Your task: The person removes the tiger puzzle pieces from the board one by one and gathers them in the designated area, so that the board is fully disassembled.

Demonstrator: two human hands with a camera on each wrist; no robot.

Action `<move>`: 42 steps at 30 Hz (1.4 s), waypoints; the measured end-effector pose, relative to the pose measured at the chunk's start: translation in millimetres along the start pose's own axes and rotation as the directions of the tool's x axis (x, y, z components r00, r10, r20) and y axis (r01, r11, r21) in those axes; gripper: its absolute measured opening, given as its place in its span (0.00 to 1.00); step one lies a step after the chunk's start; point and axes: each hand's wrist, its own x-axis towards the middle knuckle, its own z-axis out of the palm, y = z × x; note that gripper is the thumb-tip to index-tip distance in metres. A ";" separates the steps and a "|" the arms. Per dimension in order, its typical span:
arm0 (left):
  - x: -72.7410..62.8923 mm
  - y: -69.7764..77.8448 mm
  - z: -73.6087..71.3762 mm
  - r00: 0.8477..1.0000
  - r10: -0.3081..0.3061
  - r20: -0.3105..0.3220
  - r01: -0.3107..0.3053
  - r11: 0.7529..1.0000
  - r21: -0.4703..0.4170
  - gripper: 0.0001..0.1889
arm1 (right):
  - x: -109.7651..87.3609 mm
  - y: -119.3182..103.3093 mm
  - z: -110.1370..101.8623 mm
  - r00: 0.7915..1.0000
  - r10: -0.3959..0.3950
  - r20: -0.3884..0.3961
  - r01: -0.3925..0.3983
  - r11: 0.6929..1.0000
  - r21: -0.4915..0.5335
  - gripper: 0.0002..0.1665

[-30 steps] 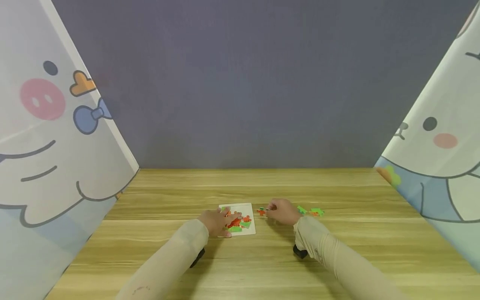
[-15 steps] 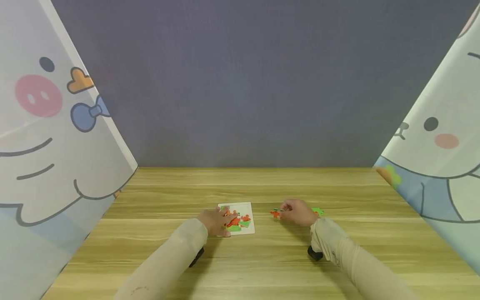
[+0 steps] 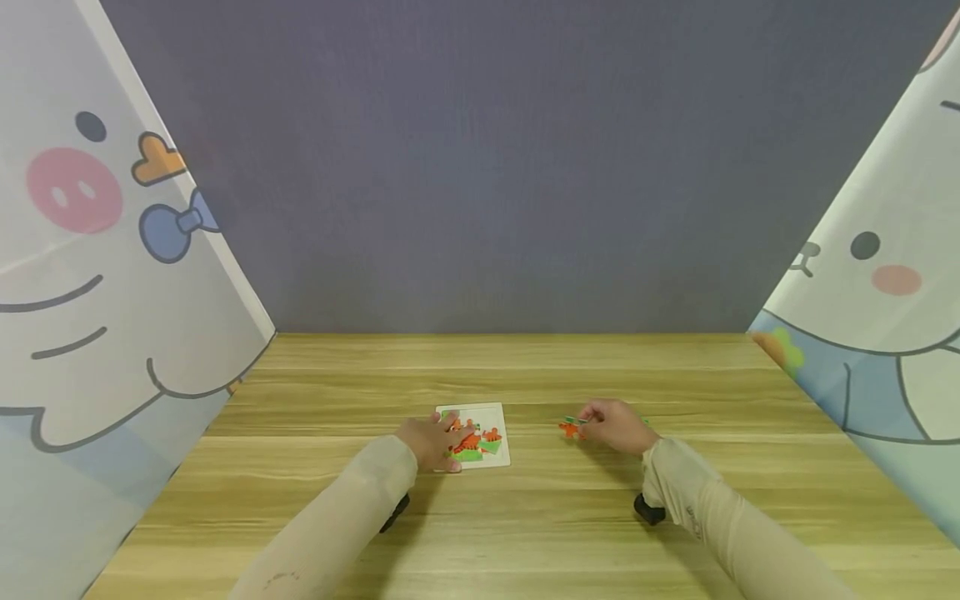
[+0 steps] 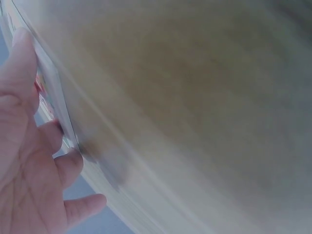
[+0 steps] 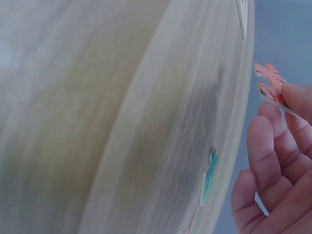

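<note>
A white puzzle tray (image 3: pixel 507 450) lies on the table, holding several orange and green jigsaw pieces (image 3: pixel 469 443). My left hand (image 3: pixel 429 444) rests on the tray's left side, its fingers spread over the pieces; in the left wrist view the thumb (image 4: pixel 22 61) touches the tray's edge. To the right of the tray, my right hand (image 3: pixel 618 427) pinches an orange and green jigsaw piece (image 3: pixel 571 431) between thumb and finger. The right wrist view has this held piece (image 5: pixel 273 80) raised off the table, its lower part covered by the thumb.
Below the right hand, a loose green jigsaw piece (image 5: pixel 210 178) lies on the wooden table (image 3: pixel 525 533); the hand mostly hides it in the head view. A grey wall (image 3: pixel 480 167) stands behind, with cartoon-printed panels (image 3: pixel 112 333) at both sides.
My right hand has moved right, away from the tray, with the jigsaw piece still in its fingers, and now covers most of the loose pieces. The left hand stays on the tray.
</note>
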 end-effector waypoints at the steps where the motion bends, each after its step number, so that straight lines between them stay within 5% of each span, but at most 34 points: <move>1: 0.0 0.2 0.0 1.000 -0.002 0.000 0.002 1.000 -0.002 0.37 | -1.0 0.6 -0.8 1.000 0.000 0.003 0.000 1.000 0.005 0.05; 23: -0.6 2.2 -0.2 1.000 -0.018 -0.010 0.019 0.999 0.048 0.37 | -28.4 19.0 -29.8 1.000 0.027 0.004 -0.026 0.999 -0.030 0.12; 42: 1.2 1.2 -2.3 1.000 -0.015 0.003 0.015 0.999 0.032 0.37 | -39.3 23.6 -34.4 0.998 0.039 0.056 -0.036 0.997 -0.061 0.18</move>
